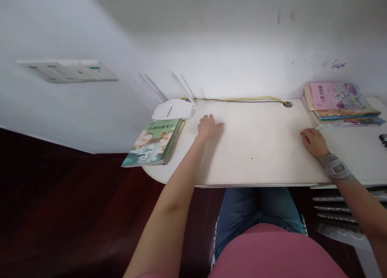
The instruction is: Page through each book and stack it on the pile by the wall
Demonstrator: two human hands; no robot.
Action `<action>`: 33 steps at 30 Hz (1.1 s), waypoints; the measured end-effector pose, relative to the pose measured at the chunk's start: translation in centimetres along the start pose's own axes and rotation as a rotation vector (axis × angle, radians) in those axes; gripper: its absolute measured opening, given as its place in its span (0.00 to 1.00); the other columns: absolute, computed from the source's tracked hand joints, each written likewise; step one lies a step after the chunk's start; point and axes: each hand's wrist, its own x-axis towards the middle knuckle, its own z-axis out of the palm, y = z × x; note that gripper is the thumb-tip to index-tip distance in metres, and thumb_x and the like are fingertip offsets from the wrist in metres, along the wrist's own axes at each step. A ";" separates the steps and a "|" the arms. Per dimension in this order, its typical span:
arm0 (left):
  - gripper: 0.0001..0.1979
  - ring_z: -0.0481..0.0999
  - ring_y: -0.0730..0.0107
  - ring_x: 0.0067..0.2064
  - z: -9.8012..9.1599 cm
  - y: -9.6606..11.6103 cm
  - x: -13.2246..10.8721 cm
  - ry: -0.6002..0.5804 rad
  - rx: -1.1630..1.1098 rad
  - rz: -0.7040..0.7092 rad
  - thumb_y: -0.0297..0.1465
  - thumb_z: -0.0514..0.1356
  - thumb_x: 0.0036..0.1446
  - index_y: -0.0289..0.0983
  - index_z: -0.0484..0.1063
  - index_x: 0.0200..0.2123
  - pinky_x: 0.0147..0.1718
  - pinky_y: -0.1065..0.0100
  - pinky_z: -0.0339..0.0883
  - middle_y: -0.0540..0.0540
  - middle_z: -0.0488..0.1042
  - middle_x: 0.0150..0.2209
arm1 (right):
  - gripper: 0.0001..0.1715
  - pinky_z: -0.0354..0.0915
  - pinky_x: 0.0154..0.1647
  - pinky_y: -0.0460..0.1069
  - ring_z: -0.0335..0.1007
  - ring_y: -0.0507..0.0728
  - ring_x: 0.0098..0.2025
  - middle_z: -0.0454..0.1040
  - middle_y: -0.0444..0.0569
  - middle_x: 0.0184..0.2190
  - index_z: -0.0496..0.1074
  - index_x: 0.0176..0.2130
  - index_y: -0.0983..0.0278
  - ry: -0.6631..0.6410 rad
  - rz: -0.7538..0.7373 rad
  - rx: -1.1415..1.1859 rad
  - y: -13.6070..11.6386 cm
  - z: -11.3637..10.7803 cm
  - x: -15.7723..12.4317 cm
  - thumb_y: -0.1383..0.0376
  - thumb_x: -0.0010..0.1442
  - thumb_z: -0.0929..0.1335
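Note:
On the white desk [266, 139], my left hand [208, 127] is held low over the surface, its fingers apart and nothing in it. It is nearest to a white router [172, 110] with upright antennas and to a stack of picture books [152, 143] with a green cover on top. My right hand [314, 143] rests on the desk at the right with its fingers curled in, and I see nothing held in it. Just beyond that hand lies another pile of books [338, 96], the top one pink. A grey band [336, 168] wraps my right wrist.
A yellow and a black cable [242, 99] run along the wall to a round cable hole [288, 104]. The left book stack overhangs the desk's rounded edge. A wall switch panel [72, 71] is at the left. A dark object [383, 140] lies at the far right.

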 end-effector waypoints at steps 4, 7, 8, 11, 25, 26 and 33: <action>0.26 0.68 0.50 0.58 0.7 -2.7 -1.0 -0.029 -0.012 -0.011 0.40 0.57 0.56 0.31 0.67 0.54 0.55 0.57 0.62 0.31 0.68 0.56 | 0.18 0.66 0.46 0.59 0.69 0.64 0.45 0.73 0.59 0.42 0.73 0.43 0.66 -0.014 0.007 -0.009 0.5 0.0 -0.1 0.65 0.59 0.59; 0.18 0.74 0.57 0.51 -0.3 -3.2 -0.8 -0.009 -0.047 -0.017 0.38 0.55 0.57 0.34 0.73 0.46 0.50 0.62 0.65 0.35 0.75 0.49 | 0.18 0.66 0.48 0.61 0.69 0.65 0.46 0.74 0.59 0.43 0.73 0.43 0.66 -0.032 0.010 0.019 1.0 -0.2 0.0 0.64 0.58 0.59; 0.15 0.75 0.57 0.49 -0.9 -3.3 -0.7 -0.001 -0.056 -0.026 0.37 0.54 0.57 0.35 0.74 0.41 0.49 0.62 0.66 0.37 0.77 0.45 | 0.18 0.66 0.49 0.61 0.69 0.65 0.46 0.74 0.59 0.43 0.73 0.43 0.66 -0.030 0.015 0.035 0.9 -0.4 0.0 0.64 0.58 0.59; 0.11 0.78 0.59 0.41 -2.9 -2.1 -1.3 0.042 -0.115 -0.044 0.34 0.53 0.57 0.36 0.73 0.30 0.43 0.62 0.68 0.41 0.79 0.32 | 0.20 0.65 0.52 0.63 0.68 0.66 0.49 0.73 0.62 0.45 0.72 0.46 0.68 0.018 0.041 0.102 -1.8 -0.8 0.4 0.62 0.59 0.60; 0.14 0.63 0.78 0.16 -5.3 9.1 -16.5 0.051 -1.475 0.204 0.45 0.59 0.57 0.40 0.69 0.32 0.15 0.75 0.58 0.56 0.66 0.17 | 0.35 0.52 0.64 0.68 0.50 0.63 0.68 0.59 0.53 0.64 0.47 0.68 0.55 0.384 -0.033 0.203 -16.9 -5.2 -1.4 0.67 0.64 0.56; 0.13 0.62 0.77 0.16 -4.7 7.8 -16.6 0.091 -1.401 0.147 0.44 0.58 0.58 0.41 0.70 0.35 0.16 0.74 0.58 0.56 0.66 0.17 | 0.35 0.50 0.64 0.70 0.48 0.64 0.68 0.60 0.51 0.64 0.50 0.67 0.54 0.331 -0.023 0.137 -15.9 -6.0 -1.9 0.69 0.64 0.55; 0.20 0.77 0.57 0.32 0.8 3.4 -17.4 -0.054 -0.195 -0.086 0.38 0.51 0.61 0.44 0.71 0.54 0.33 0.60 0.66 0.42 0.78 0.30 | 0.30 0.51 0.64 0.68 0.48 0.64 0.68 0.60 0.50 0.65 0.59 0.64 0.53 -0.167 -0.142 -0.052 -11.4 -5.7 -7.3 0.68 0.64 0.58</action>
